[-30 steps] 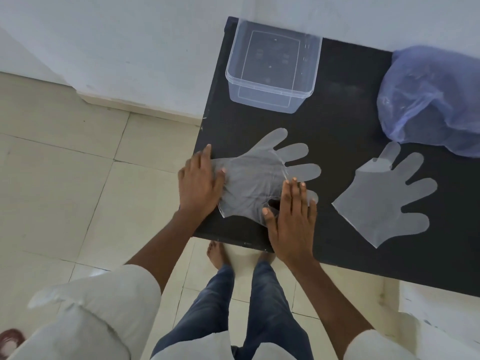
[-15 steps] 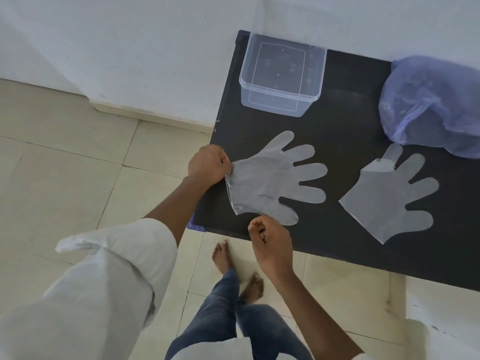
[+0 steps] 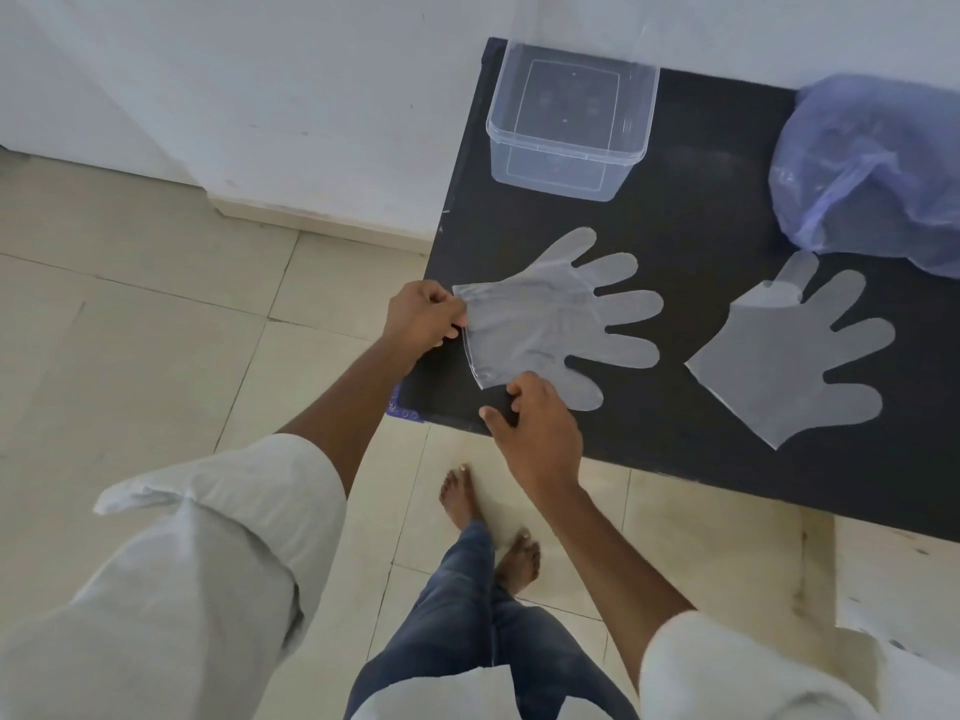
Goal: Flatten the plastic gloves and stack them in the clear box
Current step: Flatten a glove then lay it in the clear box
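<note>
As both hands closed on the cuff of the near glove (image 3: 550, 324) — the left hand (image 3: 423, 322) pinching its far corner, the right hand (image 3: 540, 433) nipping the near one — it lay flat on the black table (image 3: 675, 231), fingers spread. The clear box (image 3: 569, 124) sat behind, apparently empty. A second glove (image 3: 789, 356) lay flat, well apart to the right. Thin film like that could fold or catch air on the lift, I'd say — spoiling the flattening. The blue bag (image 3: 872, 168) ran off frame; its contents couldn't be made out.
</note>
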